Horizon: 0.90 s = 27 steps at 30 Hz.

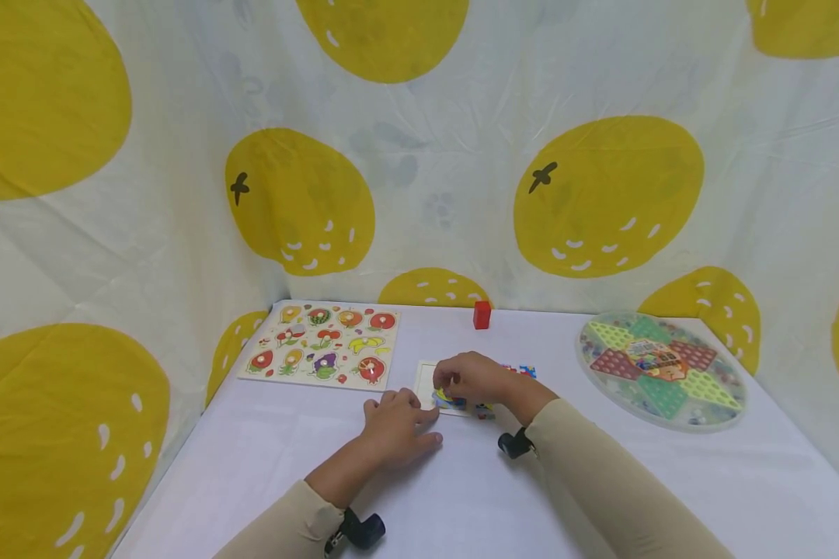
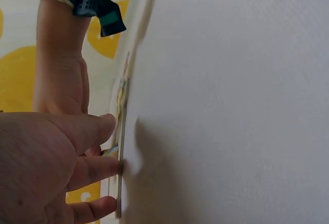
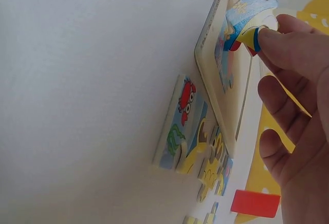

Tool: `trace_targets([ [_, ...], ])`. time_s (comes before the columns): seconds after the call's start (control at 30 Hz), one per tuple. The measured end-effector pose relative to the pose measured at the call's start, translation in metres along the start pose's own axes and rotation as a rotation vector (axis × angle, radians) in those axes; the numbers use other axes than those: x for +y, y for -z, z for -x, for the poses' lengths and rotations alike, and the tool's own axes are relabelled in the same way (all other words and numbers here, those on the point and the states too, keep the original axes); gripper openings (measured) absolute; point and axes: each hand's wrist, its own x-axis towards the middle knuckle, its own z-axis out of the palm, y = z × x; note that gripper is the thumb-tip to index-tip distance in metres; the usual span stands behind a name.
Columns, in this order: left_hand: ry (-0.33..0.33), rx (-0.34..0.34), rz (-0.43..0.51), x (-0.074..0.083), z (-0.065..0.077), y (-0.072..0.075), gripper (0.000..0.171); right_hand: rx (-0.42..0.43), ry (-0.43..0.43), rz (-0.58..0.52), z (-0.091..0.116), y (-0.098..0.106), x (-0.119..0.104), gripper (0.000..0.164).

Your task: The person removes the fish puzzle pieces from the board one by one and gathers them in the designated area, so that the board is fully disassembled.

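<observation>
My right hand pinches a jigsaw piece printed in blue, yellow and red between thumb and fingers. It is tilted up over the pale wooden puzzle tray, whose recess shows a printed picture. The left hand lies at the tray's near left edge, its fingers extended. In the left wrist view, fingertips of the left hand touch the thin tray edge. Beside the tray lie a loose piece with a red crab and several yellow and blue pieces, mostly hidden by my right hand in the head view.
At the back left lies a fruit puzzle board with pegged pieces. A red block stands at the rear of the white-covered table. On the right is a round board game case with a coloured star. Fruit-printed cloth hangs behind.
</observation>
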Motion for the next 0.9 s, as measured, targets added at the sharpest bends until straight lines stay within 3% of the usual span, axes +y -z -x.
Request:
trace_targets([
  [0.43, -0.009, 0.020, -0.144, 0.014, 0.006, -0.001, 0.060, 0.034, -0.079, -0.125, 0.009, 0.004, 0.003, 0.015],
  [0.63, -0.027, 0.035, -0.148, 0.020, 0.010, 0.001, 0.059, 0.062, -0.069, -0.139, 0.018, 0.009, 0.012, 0.014],
  [0.9, -0.037, 0.031, -0.123, 0.026, 0.009, -0.001, 0.063, 0.026, -0.150, -0.235, 0.042, 0.020, 0.031, 0.011],
])
